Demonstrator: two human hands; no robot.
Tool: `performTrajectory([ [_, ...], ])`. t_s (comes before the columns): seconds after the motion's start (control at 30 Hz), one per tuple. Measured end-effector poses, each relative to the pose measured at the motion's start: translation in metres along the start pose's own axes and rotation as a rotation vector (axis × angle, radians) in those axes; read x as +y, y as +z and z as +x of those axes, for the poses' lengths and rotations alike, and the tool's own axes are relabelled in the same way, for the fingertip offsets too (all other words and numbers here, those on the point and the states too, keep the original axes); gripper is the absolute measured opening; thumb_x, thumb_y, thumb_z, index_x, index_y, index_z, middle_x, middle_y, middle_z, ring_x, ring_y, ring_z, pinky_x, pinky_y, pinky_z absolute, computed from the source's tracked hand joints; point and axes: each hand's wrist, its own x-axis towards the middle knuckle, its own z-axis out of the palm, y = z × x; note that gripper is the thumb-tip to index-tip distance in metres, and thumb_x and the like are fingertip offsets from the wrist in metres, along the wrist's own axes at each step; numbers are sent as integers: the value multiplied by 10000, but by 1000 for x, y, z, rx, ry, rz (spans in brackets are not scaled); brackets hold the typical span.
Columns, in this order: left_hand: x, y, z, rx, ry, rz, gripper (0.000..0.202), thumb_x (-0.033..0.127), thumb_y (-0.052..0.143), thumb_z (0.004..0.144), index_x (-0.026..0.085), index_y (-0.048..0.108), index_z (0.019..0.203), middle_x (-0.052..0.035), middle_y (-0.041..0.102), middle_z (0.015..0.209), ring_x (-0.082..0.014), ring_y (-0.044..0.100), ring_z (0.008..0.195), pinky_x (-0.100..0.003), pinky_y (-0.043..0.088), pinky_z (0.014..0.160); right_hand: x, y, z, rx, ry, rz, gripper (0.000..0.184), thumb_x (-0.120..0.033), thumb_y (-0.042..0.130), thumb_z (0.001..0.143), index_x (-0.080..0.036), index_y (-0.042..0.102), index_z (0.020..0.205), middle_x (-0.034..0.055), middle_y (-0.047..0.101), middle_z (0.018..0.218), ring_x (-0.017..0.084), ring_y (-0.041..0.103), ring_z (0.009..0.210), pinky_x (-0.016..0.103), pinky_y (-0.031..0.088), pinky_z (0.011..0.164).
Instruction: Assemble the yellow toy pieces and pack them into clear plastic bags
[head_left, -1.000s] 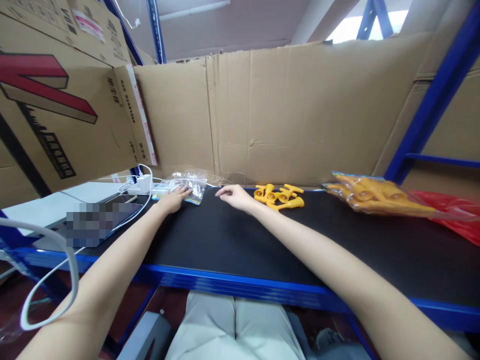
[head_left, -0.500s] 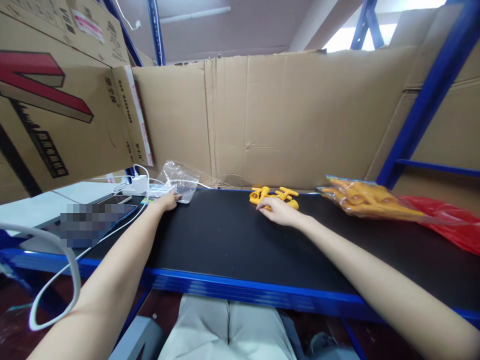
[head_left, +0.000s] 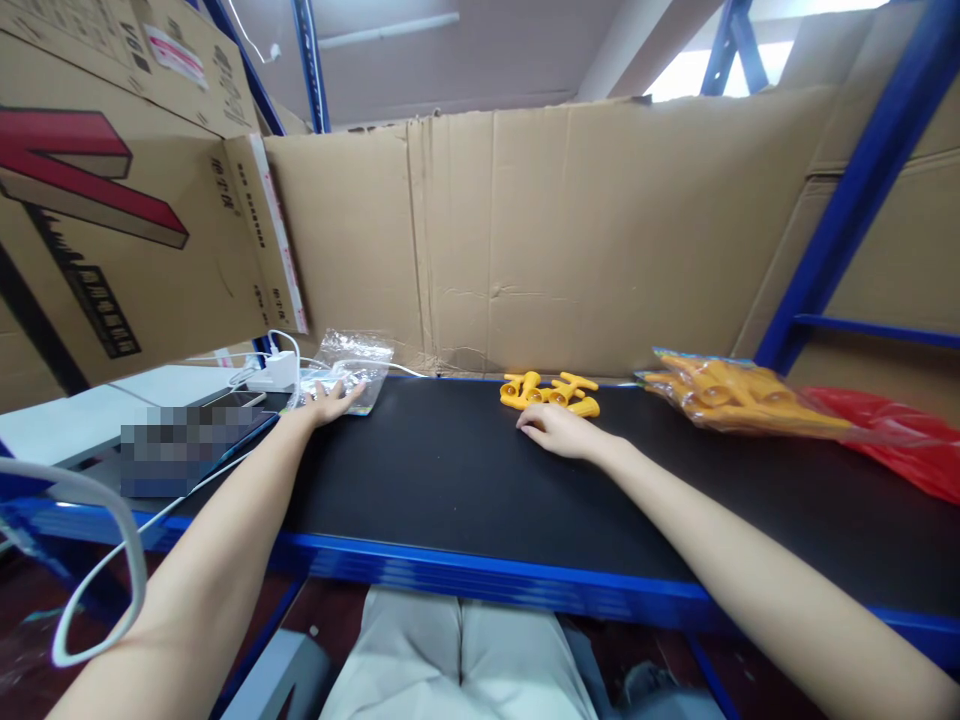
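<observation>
My left hand (head_left: 330, 401) rests palm down with fingers spread on a pile of clear plastic bags (head_left: 351, 362) at the back left of the black shelf top (head_left: 450, 470). My right hand (head_left: 556, 431) lies on the shelf top just in front of a small heap of yellow plastic pieces (head_left: 549, 392), its fingers curled loosely downward. Whether it holds one of the pieces is hidden under the palm.
A clear bag full of yellow pieces (head_left: 731, 392) lies at the right, beside a red bag (head_left: 900, 435). A white charger with cables (head_left: 274, 370) and a tablet (head_left: 217, 425) sit at the left. Cardboard walls (head_left: 562, 230) close off the back.
My right hand went from the middle of the shelf rightward to the yellow pieces, then pulled back a little toward me. My left hand stayed on the clear bags, shifting slightly left.
</observation>
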Motion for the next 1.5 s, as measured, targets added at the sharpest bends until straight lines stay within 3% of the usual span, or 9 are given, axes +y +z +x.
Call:
performTrajectory([
  [0.17,5,4,-4,17,-108,52,986,780,323,623,223,70,1396,-130,-54,1451,-408,-8,1288,-598,171,968,0,-1,-1,-5,5,8,220,-181,464,787,-149,648,903,82,649,948,192,586,862,316,434,789],
  [0.33,12,1,0,32,-47,92,761,599,293,780,216,64,1397,-141,-45,1449,-401,10,1294,-629,195,931,-1,-2,0,-7,8,15,216,-182,468,786,-156,651,897,82,649,944,197,585,866,319,433,794],
  [0.47,19,-1,4,-28,-56,69,672,493,309,824,222,80,1395,-133,-39,1454,-382,16,1302,-597,184,960,1,0,0,-12,13,37,225,-182,470,786,-156,650,919,84,646,956,194,587,878,316,435,806],
  [0.6,29,-4,0,-34,-70,40,622,428,285,846,203,91,1392,-120,-66,1454,-373,-16,1304,-629,147,947,5,5,0,-10,37,72,284,-101,452,765,-128,629,987,100,624,1033,193,565,959,327,409,877],
  [0.77,40,-4,1,-64,-106,92,638,423,299,829,181,120,1392,-131,-51,1452,-379,2,1302,-627,198,937,17,14,2,36,50,73,477,68,369,666,-135,605,1028,87,592,1106,174,521,1050,338,370,939],
  [0.87,42,-2,7,-68,-87,111,645,428,296,819,170,144,1391,-148,-22,1449,-392,29,1296,-624,231,925,24,18,3,63,38,71,500,80,364,645,-144,608,1019,84,596,1095,175,521,1049,353,367,943],
  [1.07,45,3,14,-71,-109,69,659,476,273,808,223,108,1394,-79,-88,1456,-338,-21,1311,-568,175,991,29,21,3,108,43,109,500,75,369,640,-160,616,1006,82,600,1085,183,514,1060,387,351,956],
  [1.3,74,-3,7,-30,4,63,656,493,235,827,202,93,1397,-101,-84,1454,-346,-27,1309,-558,153,1002,28,22,3,92,49,60,427,16,399,685,-143,613,1019,85,597,1089,184,514,1055,350,355,964],
  [1.5,105,-13,-12,5,133,50,641,496,200,834,198,111,1395,-94,-40,1457,-347,-2,1312,-631,145,958,23,19,2,96,51,49,370,-22,414,718,-146,619,1001,86,603,1074,185,530,1027,349,371,948],
])
